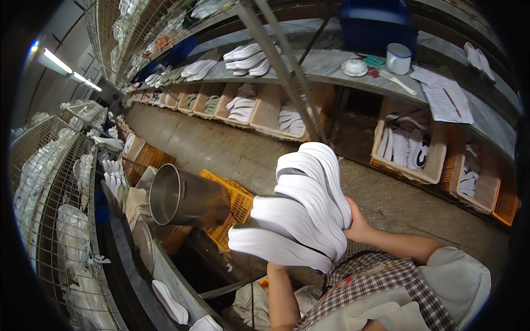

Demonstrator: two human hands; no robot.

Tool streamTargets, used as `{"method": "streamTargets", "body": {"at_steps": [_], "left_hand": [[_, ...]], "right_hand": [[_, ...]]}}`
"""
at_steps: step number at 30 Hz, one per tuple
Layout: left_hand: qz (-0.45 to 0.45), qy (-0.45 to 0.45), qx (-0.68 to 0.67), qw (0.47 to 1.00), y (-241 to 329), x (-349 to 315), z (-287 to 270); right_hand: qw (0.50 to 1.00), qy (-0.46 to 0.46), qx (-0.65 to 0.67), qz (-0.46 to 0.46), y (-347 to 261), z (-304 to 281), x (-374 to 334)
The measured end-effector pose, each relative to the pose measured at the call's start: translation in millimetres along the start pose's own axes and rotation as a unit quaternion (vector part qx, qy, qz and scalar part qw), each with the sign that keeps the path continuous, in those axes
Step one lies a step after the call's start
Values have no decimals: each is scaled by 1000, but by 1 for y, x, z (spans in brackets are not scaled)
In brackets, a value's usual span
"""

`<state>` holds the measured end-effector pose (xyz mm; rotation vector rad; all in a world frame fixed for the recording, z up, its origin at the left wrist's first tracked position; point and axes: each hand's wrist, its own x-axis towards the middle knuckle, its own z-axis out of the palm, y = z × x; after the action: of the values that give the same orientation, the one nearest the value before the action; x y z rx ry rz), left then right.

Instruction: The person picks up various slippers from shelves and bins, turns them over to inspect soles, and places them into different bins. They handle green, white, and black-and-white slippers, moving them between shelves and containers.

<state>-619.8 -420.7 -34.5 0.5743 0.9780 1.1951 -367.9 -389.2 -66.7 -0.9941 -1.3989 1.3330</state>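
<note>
Several white shoe soles are fanned out in a thick stack in front of my checked apron. My right hand grips the stack at its right edge, most of its fingers hidden behind the soles. Under the near end, my left hand supports the same stack, its fingers mostly covered. Nearest my left forearm, one loose white sole lies on the narrow bench at lower left, with part of another beside it.
A deep metal pot stands by a yellow plastic crate. Sole-filled bins line the floor under a long shelf bearing a white mug and papers. A metal post rises ahead; wire racks stand left.
</note>
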Motion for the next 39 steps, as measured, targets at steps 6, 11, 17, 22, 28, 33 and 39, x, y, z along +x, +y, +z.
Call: {"method": "streamTargets", "body": {"at_steps": [6, 11, 17, 22, 28, 33, 39], "left_hand": [[38, -3, -52, 998, 14, 7, -47], [43, 6, -79, 996, 5, 19, -65], [-10, 122, -71, 990, -12, 60, -67], [-45, 122, -62, 990, 0, 101, -44], [29, 176, -19, 984, 11, 152, -7], [-30, 159, -57, 985, 14, 170, -3], [-6, 133, -129, 983, 19, 177, -6]], "right_hand": [[998, -46, -3, -40, 13, 35, 29], [997, -72, -12, -3, 22, 48, 64], [996, -49, 18, 72, 58, 50, 114], [995, -16, 32, 95, 83, 35, 166], [993, -18, 16, 118, 96, 18, 223], [993, -39, -2, 115, 100, 16, 251], [983, -93, 88, 135, 93, 27, 278]]}}
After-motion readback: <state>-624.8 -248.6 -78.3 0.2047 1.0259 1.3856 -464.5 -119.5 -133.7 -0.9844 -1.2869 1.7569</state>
